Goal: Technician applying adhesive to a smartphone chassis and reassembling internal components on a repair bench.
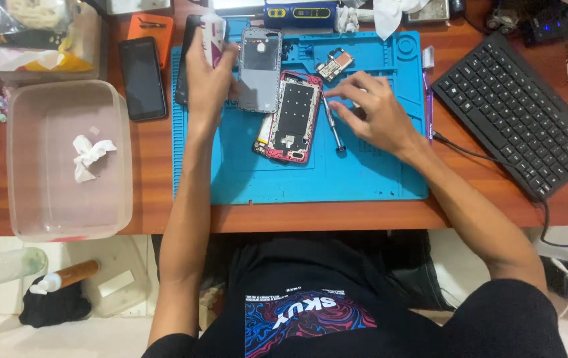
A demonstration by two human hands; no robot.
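The left hand (210, 79) pinches a small white bottle (213, 36) near the far left corner of the blue mat (363, 172). The right hand (373, 113) lies flat on the mat's far right part, fingers spread, touching a screwdriver (332, 122). Between the hands lie a red opened phone (292, 116) and a grey back cover (259, 69). A keyboard (516, 113) sits at the table's right edge.
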